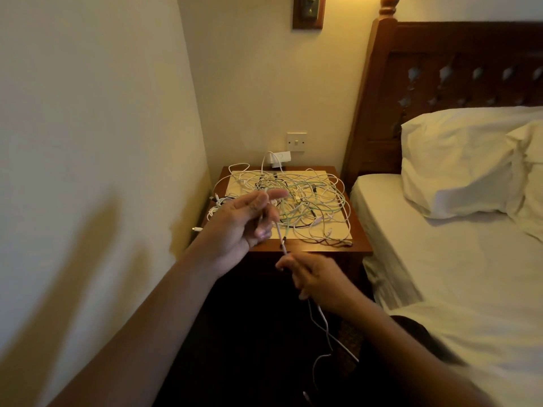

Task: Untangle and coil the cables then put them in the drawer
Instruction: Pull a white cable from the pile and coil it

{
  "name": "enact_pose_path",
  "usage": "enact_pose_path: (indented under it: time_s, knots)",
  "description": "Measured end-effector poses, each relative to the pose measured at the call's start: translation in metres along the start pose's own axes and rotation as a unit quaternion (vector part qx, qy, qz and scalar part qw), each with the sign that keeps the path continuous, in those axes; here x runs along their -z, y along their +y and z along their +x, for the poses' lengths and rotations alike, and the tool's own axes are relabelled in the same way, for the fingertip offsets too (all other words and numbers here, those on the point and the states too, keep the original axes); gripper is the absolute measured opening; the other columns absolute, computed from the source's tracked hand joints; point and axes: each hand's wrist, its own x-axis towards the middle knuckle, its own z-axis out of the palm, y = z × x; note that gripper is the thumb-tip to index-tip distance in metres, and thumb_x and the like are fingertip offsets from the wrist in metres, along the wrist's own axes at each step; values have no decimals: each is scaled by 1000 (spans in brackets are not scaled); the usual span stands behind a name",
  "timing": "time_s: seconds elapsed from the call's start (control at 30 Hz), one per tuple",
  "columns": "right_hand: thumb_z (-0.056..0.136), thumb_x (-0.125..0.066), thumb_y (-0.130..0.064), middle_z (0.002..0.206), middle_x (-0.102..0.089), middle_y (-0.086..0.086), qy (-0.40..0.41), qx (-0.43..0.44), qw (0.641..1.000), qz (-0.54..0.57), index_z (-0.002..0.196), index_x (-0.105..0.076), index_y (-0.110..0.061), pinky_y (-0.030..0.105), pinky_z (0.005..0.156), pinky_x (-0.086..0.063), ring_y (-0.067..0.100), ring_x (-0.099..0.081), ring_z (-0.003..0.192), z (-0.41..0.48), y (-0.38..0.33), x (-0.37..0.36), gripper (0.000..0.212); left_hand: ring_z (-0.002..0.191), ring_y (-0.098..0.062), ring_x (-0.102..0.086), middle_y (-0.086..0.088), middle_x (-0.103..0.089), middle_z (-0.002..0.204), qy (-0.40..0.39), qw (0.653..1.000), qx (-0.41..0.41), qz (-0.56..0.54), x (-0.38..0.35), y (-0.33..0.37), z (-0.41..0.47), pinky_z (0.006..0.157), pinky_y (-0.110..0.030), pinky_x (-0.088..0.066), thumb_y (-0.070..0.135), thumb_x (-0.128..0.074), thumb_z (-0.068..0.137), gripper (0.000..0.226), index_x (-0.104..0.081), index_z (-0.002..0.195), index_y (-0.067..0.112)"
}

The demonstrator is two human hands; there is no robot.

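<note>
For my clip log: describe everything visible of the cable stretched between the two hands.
The held cable is thin, pale and flexible, with a small dark joint midway. It runs taut from the left hand, which pinches it, down to the right hand, which grips it, then hangs in loose loops below.

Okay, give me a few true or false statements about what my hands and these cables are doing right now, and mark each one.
1. The left hand and the right hand both hold the same thin white cable. True.
2. The tangled pile of white and pale green cables lies on the white-sheeted bed. False: it lies on the brown wooden nightstand.
3. A rumpled white pillow rests on the bed, right of the nightstand. True.
4. The thin white cable is already neatly coiled. False: it hangs in loose bends below the right hand.
</note>
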Motion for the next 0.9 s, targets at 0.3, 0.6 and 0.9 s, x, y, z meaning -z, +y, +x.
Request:
enact_pose_path:
  time_s: [0.3,0.6,0.9]
  knots:
    - [104,-54,-39,77,-64,-7,-43,79,971,-221,99,-69,-26,19,60,-39,3,-55,64,-25,-82,28,21,72,-10,-68,3,-76,91,18,910,24,414,12,-34,-1,71,-16,-51,17,-48,108,28,-68,126,9]
    - [96,-60,-43,78,-68,-6,75,90,993,14,102,-75,-24,26,58,-45,4,-55,60,16,-23,48,25,47,-10,-35,-4,-47,58,-65,994,59,59,8,-21,-29,51,-26,-24,36,-48,102,41,-74,105,4]
    - [109,-45,-38,79,-63,-5,-53,40,997,-48,112,-67,-27,26,59,-53,13,-59,63,-20,-35,-17,24,68,-18,-68,-6,-75,86,92,946,-79,300,-5,-8,7,70,-26,-57,26,-48,108,31,-61,133,14]
